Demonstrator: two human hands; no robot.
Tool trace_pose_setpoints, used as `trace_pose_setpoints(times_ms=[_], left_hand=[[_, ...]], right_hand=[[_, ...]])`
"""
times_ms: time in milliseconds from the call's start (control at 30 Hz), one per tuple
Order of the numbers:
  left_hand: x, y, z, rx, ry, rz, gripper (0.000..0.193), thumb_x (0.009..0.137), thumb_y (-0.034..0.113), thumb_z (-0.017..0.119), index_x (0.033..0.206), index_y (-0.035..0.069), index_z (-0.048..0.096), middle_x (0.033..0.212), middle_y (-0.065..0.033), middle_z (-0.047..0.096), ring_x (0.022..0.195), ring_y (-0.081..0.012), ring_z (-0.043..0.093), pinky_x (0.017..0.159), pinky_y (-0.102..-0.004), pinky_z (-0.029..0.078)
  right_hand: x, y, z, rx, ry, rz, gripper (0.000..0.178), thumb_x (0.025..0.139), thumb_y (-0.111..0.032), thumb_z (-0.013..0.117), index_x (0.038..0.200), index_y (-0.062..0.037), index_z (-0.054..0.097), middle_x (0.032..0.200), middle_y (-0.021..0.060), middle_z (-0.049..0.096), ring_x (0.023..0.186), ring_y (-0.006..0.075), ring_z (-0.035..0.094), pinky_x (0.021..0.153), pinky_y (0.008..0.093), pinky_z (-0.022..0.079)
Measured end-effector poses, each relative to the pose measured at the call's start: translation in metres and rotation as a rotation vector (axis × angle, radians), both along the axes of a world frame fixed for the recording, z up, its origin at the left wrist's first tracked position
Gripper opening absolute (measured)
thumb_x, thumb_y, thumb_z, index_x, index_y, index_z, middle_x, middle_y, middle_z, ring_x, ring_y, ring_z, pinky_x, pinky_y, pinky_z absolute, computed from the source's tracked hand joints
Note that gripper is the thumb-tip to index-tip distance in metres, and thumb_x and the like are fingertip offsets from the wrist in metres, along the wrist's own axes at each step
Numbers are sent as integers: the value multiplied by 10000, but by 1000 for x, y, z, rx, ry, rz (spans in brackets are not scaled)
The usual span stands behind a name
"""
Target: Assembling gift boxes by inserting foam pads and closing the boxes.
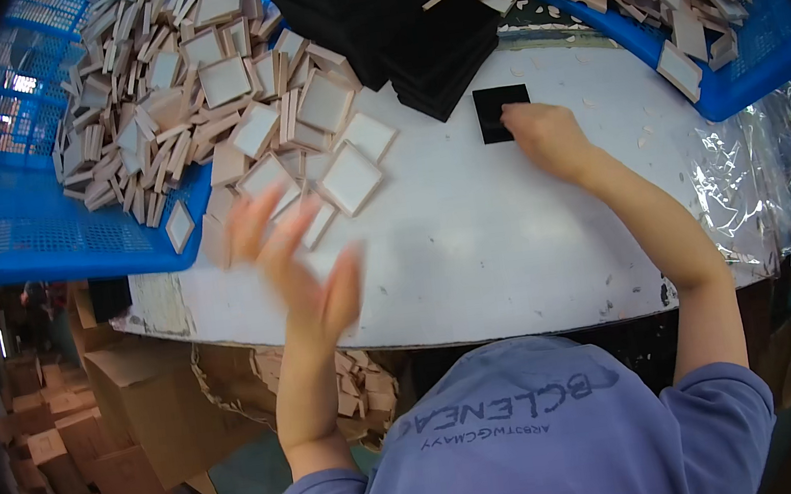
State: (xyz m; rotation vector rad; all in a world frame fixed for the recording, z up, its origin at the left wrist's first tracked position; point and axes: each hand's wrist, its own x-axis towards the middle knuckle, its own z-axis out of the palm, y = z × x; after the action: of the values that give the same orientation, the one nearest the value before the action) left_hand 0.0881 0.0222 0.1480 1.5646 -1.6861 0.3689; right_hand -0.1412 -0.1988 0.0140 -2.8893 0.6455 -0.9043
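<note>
My left hand is smeared by motion above the near left of the table. Its fingers look spread, with nothing seen between them, close to the loose square trays with pale wooden rims and white insides. Farther right, the curled fingers of my right hand are on a flat black square, pinching or pressing its right side. The fingertips are partly hidden. Just behind it rises a stack of similar black squares.
A blue basket at the left has a large heap of small trays spilling onto the white table. Another blue basket with more trays stands at the far right. Clear plastic bags lie at the right edge. Cardboard boxes stand below left.
</note>
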Motion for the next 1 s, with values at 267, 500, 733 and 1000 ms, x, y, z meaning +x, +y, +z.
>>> trace_pose_setpoints(times_ms=[267,500,733,1000], left_hand=[[30,-21,-136,388,-148,287,172,705,152,690,849,90,621,1339,-189,378,1237,-428,289,968,-547,191],[-68,-7,-135,504,174,-155,185,728,165,705,711,61,553,1383,-250,320,1257,-391,336,1005,-545,219],[-63,-8,-140,394,288,-138,876,558,200,833,1242,-34,337,1267,-245,419,1145,-392,438,930,-414,364],[-79,-12,-131,619,-102,-79,575,752,310,656,1296,241,483,1379,-194,292,1209,-366,307,954,-466,266]], right_hand=[[-13,-17,36,535,-785,-468,102,833,-62,564,894,-1,620,808,136,643,715,314,602,645,325,470],[3,74,32,-128,-91,355,65,677,-91,590,739,-76,599,758,25,539,685,197,530,599,308,418],[3,91,15,34,102,571,153,654,-109,593,795,-52,595,724,23,469,647,175,495,590,284,414],[-10,93,15,269,76,509,213,683,-88,636,894,-63,620,866,53,585,770,223,578,656,341,469]])
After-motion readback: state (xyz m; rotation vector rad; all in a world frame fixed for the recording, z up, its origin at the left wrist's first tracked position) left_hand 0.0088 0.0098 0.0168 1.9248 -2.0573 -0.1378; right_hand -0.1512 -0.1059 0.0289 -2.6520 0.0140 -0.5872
